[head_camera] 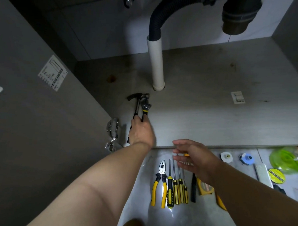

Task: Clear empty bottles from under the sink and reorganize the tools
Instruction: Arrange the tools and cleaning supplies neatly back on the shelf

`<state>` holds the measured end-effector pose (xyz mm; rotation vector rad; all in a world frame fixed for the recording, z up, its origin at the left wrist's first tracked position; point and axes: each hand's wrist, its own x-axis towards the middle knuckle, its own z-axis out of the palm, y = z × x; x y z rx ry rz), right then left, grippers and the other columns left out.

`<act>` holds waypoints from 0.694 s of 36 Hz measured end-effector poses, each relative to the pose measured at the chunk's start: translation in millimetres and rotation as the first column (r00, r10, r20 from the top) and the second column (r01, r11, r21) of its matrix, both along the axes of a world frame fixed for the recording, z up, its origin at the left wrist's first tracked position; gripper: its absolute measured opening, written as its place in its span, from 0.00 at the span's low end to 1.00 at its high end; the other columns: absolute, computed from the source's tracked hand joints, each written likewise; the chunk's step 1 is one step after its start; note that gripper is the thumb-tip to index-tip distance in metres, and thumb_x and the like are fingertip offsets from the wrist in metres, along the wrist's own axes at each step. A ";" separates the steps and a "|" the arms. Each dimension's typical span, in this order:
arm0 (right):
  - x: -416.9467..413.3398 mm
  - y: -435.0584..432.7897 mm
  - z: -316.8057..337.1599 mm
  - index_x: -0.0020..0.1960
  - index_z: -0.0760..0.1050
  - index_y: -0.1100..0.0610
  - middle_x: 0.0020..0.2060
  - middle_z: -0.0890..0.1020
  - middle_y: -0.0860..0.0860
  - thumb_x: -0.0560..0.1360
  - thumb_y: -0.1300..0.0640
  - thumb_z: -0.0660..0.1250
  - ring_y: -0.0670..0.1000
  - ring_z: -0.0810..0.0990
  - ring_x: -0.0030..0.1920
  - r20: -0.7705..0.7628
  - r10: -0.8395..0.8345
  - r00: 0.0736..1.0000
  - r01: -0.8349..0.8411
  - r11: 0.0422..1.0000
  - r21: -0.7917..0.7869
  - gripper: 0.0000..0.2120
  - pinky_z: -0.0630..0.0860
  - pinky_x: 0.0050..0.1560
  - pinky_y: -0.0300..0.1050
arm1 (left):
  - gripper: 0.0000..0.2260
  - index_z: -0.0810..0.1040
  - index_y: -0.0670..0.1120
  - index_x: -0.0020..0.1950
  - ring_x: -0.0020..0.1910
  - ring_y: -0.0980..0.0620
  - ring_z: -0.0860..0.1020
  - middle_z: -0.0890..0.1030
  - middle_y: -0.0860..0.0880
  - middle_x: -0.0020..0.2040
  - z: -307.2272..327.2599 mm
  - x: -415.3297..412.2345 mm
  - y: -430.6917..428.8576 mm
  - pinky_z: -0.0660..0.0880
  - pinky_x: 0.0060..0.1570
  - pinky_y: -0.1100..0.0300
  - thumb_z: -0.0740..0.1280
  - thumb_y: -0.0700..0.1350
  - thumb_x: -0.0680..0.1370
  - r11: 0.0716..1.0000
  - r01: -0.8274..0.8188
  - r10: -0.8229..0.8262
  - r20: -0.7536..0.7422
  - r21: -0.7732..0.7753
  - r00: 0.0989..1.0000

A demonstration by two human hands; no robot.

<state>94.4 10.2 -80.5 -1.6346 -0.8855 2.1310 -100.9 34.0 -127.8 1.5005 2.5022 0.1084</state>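
Observation:
My left hand (141,130) reaches into the cabinet under the sink and grips the handles of a black hammer (136,101) and an adjustable wrench (146,107) together, their heads pointing toward the white drain pipe (156,61). My right hand (193,158) hovers with straight fingers and holds nothing, just above a row of tools on the floor tiles. That row has yellow-handled pliers (159,185), several yellow-and-black screwdrivers (176,191) and a black-handled tool (193,189). Green empty bottles (288,161) lie at the far right edge.
The cabinet floor (214,108) is grey and stained. A black corrugated hose (156,17) feeds the pipe. The open cabinet door with chrome hinges (112,128) stands at left. A yellow tape measure (205,187), small white and blue fittings (246,158) and a yellow round lid (277,175) lie at right.

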 end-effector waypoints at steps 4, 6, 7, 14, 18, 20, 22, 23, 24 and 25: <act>1.7 0.3 -2.0 0.56 0.82 0.51 0.53 0.84 0.55 0.79 0.60 0.64 0.55 0.84 0.53 0.004 0.015 1.000 -0.015 1.000 0.000 0.10 0.82 0.54 0.50 | 0.21 0.70 0.43 0.69 0.64 0.40 0.69 0.68 0.41 0.64 5.3 0.6 -9.4 0.74 0.57 0.47 0.61 0.35 0.76 0.999 0.036 -0.036 -0.008 -0.004 0.999; 4.4 0.9 -2.4 0.55 0.82 0.51 0.53 0.84 0.55 0.80 0.61 0.64 0.54 0.84 0.51 0.015 0.039 0.999 -0.039 0.999 0.013 0.10 0.83 0.50 0.48 | 0.19 0.71 0.42 0.66 0.60 0.38 0.72 0.69 0.39 0.63 7.2 1.3 -18.3 0.75 0.56 0.46 0.61 0.33 0.76 0.995 0.094 -0.091 -0.066 0.031 0.994; 6.1 0.8 -3.0 0.54 0.82 0.52 0.52 0.84 0.55 0.79 0.61 0.64 0.53 0.85 0.49 0.035 0.062 0.997 -0.063 0.998 0.029 0.10 0.83 0.47 0.46 | 0.19 0.71 0.41 0.65 0.58 0.38 0.72 0.69 0.39 0.62 7.0 2.1 -24.4 0.75 0.54 0.47 0.62 0.32 0.74 0.986 0.149 -0.140 -0.120 0.071 0.983; 14.9 -11.4 -31.2 0.48 0.81 0.55 0.40 0.82 0.50 0.78 0.60 0.64 0.50 0.81 0.41 0.458 0.522 0.720 -0.650 0.739 0.180 0.07 0.73 0.37 0.36 | 0.13 0.70 0.52 0.58 0.53 0.47 0.76 0.72 0.48 0.57 -25.1 21.4 -83.2 0.76 0.47 0.53 0.69 0.46 0.76 0.841 0.540 -0.536 0.087 -0.024 0.840; 18.4 -26.3 -52.1 0.60 0.79 0.57 0.55 0.81 0.54 0.81 0.57 0.58 0.55 0.79 0.58 0.629 0.628 0.459 -0.826 0.562 0.042 0.14 0.74 0.54 0.44 | 0.19 0.68 0.46 0.64 0.59 0.42 0.77 0.74 0.42 0.61 -53.4 25.8 -101.5 0.73 0.48 0.55 0.67 0.54 0.78 0.812 0.302 -0.111 0.377 -0.499 0.920; 19.2 -32.9 -61.3 0.61 0.79 0.57 0.57 0.81 0.55 0.82 0.56 0.57 0.56 0.79 0.58 0.658 0.638 0.400 -0.851 0.525 0.009 0.15 0.75 0.57 0.46 | 0.26 0.65 0.42 0.69 0.58 0.44 0.77 0.75 0.42 0.61 -61.9 24.3 -107.9 0.72 0.45 0.57 0.67 0.55 0.78 0.794 0.234 -0.005 0.378 -0.562 0.926; 20.4 -37.8 -70.9 0.61 0.78 0.57 0.57 0.81 0.55 0.82 0.56 0.57 0.56 0.79 0.58 0.673 0.640 0.370 -0.862 0.507 -0.009 0.14 0.75 0.58 0.47 | 0.29 0.63 0.41 0.70 0.53 0.46 0.78 0.76 0.44 0.58 -67.7 25.7 -111.7 0.73 0.41 0.58 0.68 0.56 0.78 0.781 0.191 0.078 0.396 -0.595 0.915; 21.2 -40.0 -75.6 0.61 0.78 0.57 0.57 0.81 0.55 0.82 0.56 0.57 0.56 0.79 0.58 0.679 0.641 0.356 -0.866 0.499 -0.017 0.14 0.75 0.58 0.48 | 0.30 0.62 0.42 0.71 0.53 0.45 0.79 0.76 0.44 0.58 -69.9 27.8 -113.0 0.74 0.40 0.58 0.69 0.56 0.77 0.767 0.177 0.125 0.415 -0.617 0.901; 22.1 -42.3 -80.0 0.60 0.78 0.57 0.56 0.81 0.55 0.81 0.56 0.58 0.56 0.79 0.58 0.686 0.641 0.345 -0.871 0.491 -0.022 0.13 0.76 0.58 0.48 | 0.31 0.62 0.42 0.72 0.55 0.44 0.79 0.77 0.44 0.59 -71.8 31.0 -114.1 0.75 0.41 0.58 0.70 0.56 0.76 0.754 0.167 0.163 0.426 -0.636 0.890; 22.4 -44.9 -84.8 0.60 0.78 0.57 0.56 0.81 0.55 0.81 0.57 0.59 0.56 0.79 0.58 0.688 0.639 0.345 -0.872 0.489 -0.017 0.13 0.76 0.58 0.49 | 0.33 0.61 0.43 0.73 0.58 0.43 0.79 0.76 0.43 0.61 -74.1 34.9 -115.1 0.76 0.44 0.57 0.71 0.56 0.76 0.746 0.160 0.182 0.429 -0.646 0.885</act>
